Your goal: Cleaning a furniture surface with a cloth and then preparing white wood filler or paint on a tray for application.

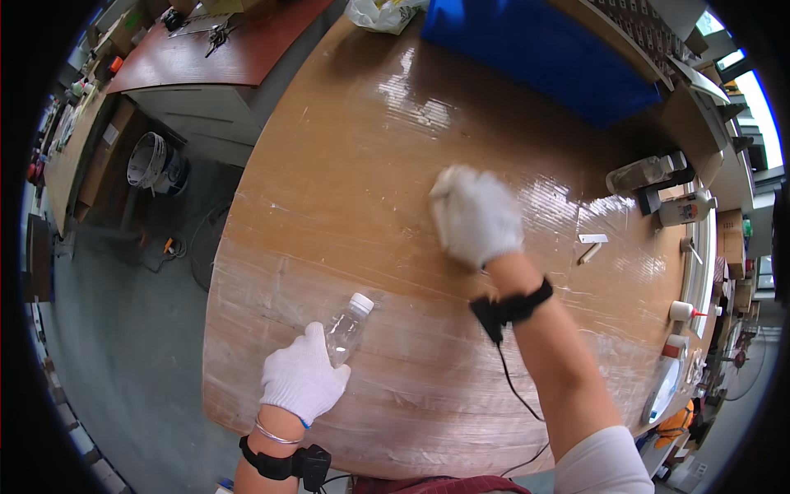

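Both my hands wear white knit gloves and black wrist straps. My left hand grips the lower part of a small clear plastic bottle with a white cap, which leans away from me over the near left part of the wooden table. My right hand reaches out over the middle of the table with its fingers curled under, pressing down on the glossy surface. Whether anything lies under that hand is hidden by the glove. A black cable hangs from my right wrist strap.
A blue sheet covers the table's far end, with a white plastic bag beside it. Bottles and small white pieces lie along the right edge. A red-brown bench and a bucket stand left.
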A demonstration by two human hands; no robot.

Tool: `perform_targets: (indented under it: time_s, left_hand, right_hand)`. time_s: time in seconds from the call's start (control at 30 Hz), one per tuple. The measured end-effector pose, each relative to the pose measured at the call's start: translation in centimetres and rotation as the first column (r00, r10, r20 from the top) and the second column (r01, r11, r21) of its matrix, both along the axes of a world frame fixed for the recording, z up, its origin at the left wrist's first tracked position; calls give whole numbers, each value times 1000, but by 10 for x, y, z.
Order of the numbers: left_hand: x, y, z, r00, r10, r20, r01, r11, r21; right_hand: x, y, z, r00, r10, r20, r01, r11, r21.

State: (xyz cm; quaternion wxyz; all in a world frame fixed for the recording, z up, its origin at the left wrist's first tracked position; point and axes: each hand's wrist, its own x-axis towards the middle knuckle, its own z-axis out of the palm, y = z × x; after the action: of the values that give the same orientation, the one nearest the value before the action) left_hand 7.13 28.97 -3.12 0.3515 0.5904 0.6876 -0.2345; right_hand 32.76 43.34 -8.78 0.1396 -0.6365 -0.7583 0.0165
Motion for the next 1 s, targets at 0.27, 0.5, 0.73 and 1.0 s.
perform_targets:
  time_s: [0.27,0.5,0.73,1.0]
  left_hand:
    - [-1,0,2,998,-54,-44,54,998,-17]
    - [3,1,7,998,-44,-46,41,997,-60]
    - [16,5,10,994,-87,-72,84,996,-44]
    - [7,-3,9,995,-58,-84,54,997,-48]
  right_hand:
    - [-6,-14,12,974,108,-197,-141,977,-158]
    - [-30,-75,-1,992,126,-18,-126,940,-316]
    - [16,-2,7,979,-18,-204,-3,995,-99]
    - [-3,-88,3,973,127,-191,-189,918,-349]
